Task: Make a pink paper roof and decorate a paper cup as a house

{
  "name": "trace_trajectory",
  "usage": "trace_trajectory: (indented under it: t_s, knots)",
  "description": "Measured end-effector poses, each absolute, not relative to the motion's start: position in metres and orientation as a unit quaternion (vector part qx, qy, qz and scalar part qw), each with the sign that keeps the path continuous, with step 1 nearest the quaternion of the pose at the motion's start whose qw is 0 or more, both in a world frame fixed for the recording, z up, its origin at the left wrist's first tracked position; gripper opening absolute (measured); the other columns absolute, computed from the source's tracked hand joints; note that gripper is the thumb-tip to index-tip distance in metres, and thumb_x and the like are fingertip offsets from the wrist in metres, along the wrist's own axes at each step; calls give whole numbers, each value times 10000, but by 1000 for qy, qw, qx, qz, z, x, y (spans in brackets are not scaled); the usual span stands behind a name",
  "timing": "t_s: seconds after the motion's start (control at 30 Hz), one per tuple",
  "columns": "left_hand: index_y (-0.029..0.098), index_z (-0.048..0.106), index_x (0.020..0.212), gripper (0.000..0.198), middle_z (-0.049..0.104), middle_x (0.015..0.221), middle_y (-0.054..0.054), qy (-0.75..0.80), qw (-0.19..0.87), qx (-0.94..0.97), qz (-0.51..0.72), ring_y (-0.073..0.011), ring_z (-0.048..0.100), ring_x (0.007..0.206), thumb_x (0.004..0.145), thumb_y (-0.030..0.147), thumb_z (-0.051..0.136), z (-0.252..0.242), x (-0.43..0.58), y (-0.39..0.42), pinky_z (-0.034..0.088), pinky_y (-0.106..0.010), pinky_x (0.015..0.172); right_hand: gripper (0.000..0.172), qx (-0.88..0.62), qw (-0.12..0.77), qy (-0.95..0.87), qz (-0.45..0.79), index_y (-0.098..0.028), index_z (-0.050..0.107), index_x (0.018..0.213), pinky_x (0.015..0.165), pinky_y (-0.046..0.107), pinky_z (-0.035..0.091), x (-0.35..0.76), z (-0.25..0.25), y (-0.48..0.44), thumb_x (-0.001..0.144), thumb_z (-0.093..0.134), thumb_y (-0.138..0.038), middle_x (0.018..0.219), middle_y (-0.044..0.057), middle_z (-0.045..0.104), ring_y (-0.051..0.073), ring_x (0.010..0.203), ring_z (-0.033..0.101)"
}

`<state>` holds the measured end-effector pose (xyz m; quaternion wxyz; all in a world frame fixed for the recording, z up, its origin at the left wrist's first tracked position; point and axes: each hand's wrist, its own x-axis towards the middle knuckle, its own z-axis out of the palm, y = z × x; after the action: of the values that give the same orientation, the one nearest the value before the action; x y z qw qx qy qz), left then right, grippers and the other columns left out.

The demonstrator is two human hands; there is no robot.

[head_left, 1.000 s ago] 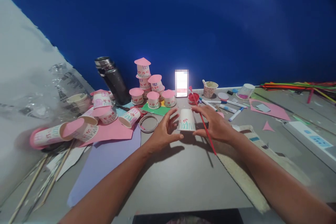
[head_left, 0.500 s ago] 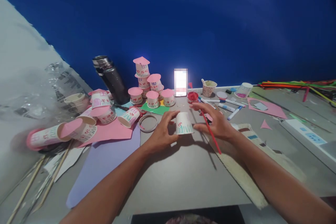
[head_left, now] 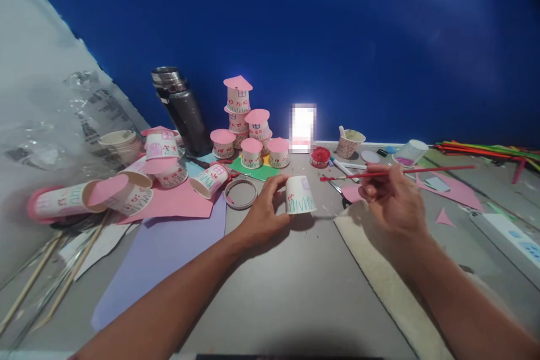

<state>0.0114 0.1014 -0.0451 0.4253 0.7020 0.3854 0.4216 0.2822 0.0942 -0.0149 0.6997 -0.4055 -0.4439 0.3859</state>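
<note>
My left hand (head_left: 266, 208) grips a white paper cup (head_left: 300, 196) by its left side, held upside down above the table. Green grass strokes, small red marks and a pale purple window are drawn on the cup. My right hand (head_left: 394, 199) pinches a thin red paintbrush (head_left: 426, 170); its reddened tip points left, to the right of the cup and apart from it. Beyond the brush tip sits a small open pot of red paint (head_left: 320, 157).
Pink-roofed cup houses (head_left: 238, 95) stand stacked at the back, beside a dark flask (head_left: 183, 115). A tape roll (head_left: 241, 194) lies left of my left hand. Markers, a patterned paper cup (head_left: 350, 143), a cream cloth (head_left: 371, 264) and a power strip (head_left: 510, 244) are on the right.
My right hand has moved away from the cup to the right and swung the brush from slanting down to nearly level. The cup has turned slightly, showing the purple window.
</note>
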Motion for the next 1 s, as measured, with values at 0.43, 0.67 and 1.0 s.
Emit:
trace_trajectory:
  t_s: [0.43, 0.67, 1.0]
  knots:
    - [255, 486, 1400, 685, 542, 1411, -77, 397, 345, 760, 383, -263, 544, 1340, 784, 208, 782, -44, 13, 95, 491, -424, 1137, 209, -456, 619, -584, 261, -209, 803, 853, 465, 246, 515, 267, -9, 67, 930, 773, -401, 684, 33, 765, 127, 510, 617]
    - [258, 508, 1365, 660, 551, 1385, -78, 400, 355, 756, 377, -270, 558, 1301, 767, 196, 781, -43, 15, 94, 489, -447, 1123, 165, -465, 593, -619, 220, -208, 807, 877, 485, 248, 541, 268, -9, 64, 957, 737, -335, 700, 26, 783, 131, 505, 646]
    - [245, 517, 1344, 639, 554, 1375, -84, 394, 352, 764, 372, -268, 552, 1290, 764, 211, 781, -42, 16, 94, 478, -449, 1127, 147, -448, 586, -628, 246, -213, 799, 868, 467, 237, 514, 264, -10, 66, 965, 721, -291, 699, 14, 782, 116, 492, 618]
